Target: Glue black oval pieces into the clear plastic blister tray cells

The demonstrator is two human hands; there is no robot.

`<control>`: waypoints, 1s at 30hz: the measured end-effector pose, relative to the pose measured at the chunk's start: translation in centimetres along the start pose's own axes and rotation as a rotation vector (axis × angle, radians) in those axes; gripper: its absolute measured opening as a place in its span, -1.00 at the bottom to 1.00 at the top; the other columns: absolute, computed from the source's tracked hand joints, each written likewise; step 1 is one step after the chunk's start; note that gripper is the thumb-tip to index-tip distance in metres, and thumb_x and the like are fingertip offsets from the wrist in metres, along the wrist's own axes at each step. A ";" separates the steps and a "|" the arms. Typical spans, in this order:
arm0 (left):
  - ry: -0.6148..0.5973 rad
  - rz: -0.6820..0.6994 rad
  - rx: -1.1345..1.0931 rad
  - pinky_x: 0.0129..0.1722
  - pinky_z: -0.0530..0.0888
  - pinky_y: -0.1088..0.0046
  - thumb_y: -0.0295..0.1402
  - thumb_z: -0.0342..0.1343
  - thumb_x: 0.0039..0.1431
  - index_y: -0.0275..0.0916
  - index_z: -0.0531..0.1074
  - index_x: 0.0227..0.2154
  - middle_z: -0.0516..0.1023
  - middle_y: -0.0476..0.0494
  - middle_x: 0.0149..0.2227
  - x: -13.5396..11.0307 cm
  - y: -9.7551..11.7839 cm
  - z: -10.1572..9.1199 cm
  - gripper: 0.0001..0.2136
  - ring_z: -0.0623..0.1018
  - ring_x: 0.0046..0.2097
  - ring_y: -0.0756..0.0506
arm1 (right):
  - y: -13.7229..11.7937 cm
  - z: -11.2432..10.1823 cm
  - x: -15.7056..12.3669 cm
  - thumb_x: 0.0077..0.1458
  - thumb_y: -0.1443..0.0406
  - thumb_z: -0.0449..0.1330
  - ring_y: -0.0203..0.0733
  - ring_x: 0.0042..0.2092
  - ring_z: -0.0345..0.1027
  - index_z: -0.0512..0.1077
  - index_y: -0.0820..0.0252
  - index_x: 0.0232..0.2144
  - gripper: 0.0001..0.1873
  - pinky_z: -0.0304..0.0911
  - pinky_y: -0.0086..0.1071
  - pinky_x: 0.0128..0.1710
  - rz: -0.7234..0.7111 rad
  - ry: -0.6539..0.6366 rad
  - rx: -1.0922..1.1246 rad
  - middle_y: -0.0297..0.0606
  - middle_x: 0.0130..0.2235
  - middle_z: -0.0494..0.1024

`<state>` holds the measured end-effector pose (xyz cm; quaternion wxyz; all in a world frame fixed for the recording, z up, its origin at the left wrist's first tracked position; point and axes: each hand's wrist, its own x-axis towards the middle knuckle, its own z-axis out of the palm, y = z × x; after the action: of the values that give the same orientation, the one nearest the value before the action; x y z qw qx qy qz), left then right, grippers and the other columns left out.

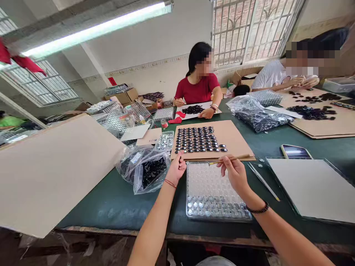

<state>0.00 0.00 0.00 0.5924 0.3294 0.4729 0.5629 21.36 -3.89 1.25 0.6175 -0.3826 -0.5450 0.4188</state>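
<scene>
My right hand (235, 173) pinches a thin brush (240, 157), its wooden handle pointing right and its yellowish end pointing left. The brush is over the far edge of a clear plastic tray (188, 184) with rows of round cups; shiny round pieces (206, 213) sit in the nearest rows. My left hand (177, 170) is closed in a pinch at the tray's far left corner, beside the cardboard sheet (233, 136). Whatever its fingers hold is too small to make out. Rows of black oval pieces with pale spots (194, 139) lie on that cardboard.
Left are an open plastic bag of black pieces (152, 171), a small box of round parts (165, 141) and a large board (55, 166). Right lie tweezers (263, 181), a phone (296, 152) and a covered tray (313, 184). Two people (198, 87) work across the table.
</scene>
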 end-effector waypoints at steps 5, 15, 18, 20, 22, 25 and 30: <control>-0.047 0.061 0.078 -0.72 -0.05 0.66 -0.13 0.13 -0.11 -0.24 0.27 -0.40 0.20 0.13 -0.60 -2.6 -0.3 1.7 -0.69 0.08 -0.69 0.18 | 0.2 0.2 0.1 0.13 0.15 -0.01 -0.42 -0.68 0.17 0.31 0.23 -0.42 -0.73 0.08 -0.49 -0.68 -0.023 -0.003 0.004 -0.34 -0.55 0.39; -0.222 0.127 0.532 -0.53 0.21 0.58 -0.28 0.15 -0.08 -0.29 0.40 -0.36 0.32 0.05 -0.57 -4.6 -1.7 4.0 -0.78 0.29 -0.53 0.08 | 0.4 0.3 -0.5 0.16 0.20 -0.03 -0.39 -0.60 0.19 0.30 0.21 -0.51 -0.72 0.11 -0.48 -0.58 -0.197 -0.086 -0.308 -0.31 -0.53 0.38; -0.256 0.145 0.570 -0.50 0.22 0.55 -0.26 0.13 -0.06 -0.29 0.38 -0.42 0.32 0.05 -0.56 -4.6 -1.8 4.1 -0.80 0.30 -0.52 0.06 | 0.4 0.3 -0.6 0.16 0.18 -0.05 -0.38 -0.60 0.19 0.30 0.20 -0.53 -0.69 0.11 -0.48 -0.59 -0.204 -0.100 -0.306 -0.31 -0.54 0.38; -0.263 0.132 0.584 -0.51 0.22 0.55 -0.24 0.12 -0.05 -0.30 0.37 -0.44 0.31 0.05 -0.58 -4.6 -1.7 4.1 -0.80 0.30 -0.53 0.06 | 0.5 0.4 -0.7 0.16 0.18 -0.05 -0.38 -0.60 0.19 0.30 0.20 -0.52 -0.69 0.11 -0.48 -0.59 -0.199 -0.107 -0.310 -0.31 -0.54 0.39; -0.249 0.120 0.597 -0.51 0.22 0.55 -0.24 0.10 -0.04 -0.30 0.38 -0.42 0.31 0.05 -0.59 -4.6 -1.6 4.1 -0.80 0.30 -0.54 0.06 | 0.4 0.3 -0.7 0.16 0.18 -0.05 -0.38 -0.61 0.19 0.31 0.20 -0.50 -0.71 0.11 -0.47 -0.59 -0.196 -0.114 -0.315 -0.32 -0.54 0.39; -0.233 0.134 0.607 -0.49 0.24 0.56 -0.28 0.08 -0.02 -0.27 0.39 -0.34 0.32 0.06 -0.57 -4.5 -1.6 4.2 -0.80 0.33 -0.52 0.05 | 0.3 0.2 -0.7 0.16 0.19 -0.04 -0.38 -0.60 0.20 0.31 0.20 -0.49 -0.72 0.12 -0.47 -0.57 -0.202 -0.110 -0.322 -0.32 -0.54 0.39; -0.245 0.180 0.670 -0.48 0.26 0.54 -0.26 0.09 -0.03 -0.28 0.38 -0.43 0.34 0.03 -0.56 -4.4 -1.8 4.2 -0.82 0.33 -0.52 0.04 | 0.1 0.1 -0.5 0.16 0.19 -0.04 -0.37 -0.61 0.22 0.32 0.20 -0.48 -0.72 0.12 -0.48 -0.59 -0.209 -0.085 -0.324 -0.32 -0.56 0.40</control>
<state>4.89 -4.01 0.60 0.4518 0.6106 0.5257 0.3831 21.23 -4.30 0.95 0.5644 -0.4002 -0.6675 0.2750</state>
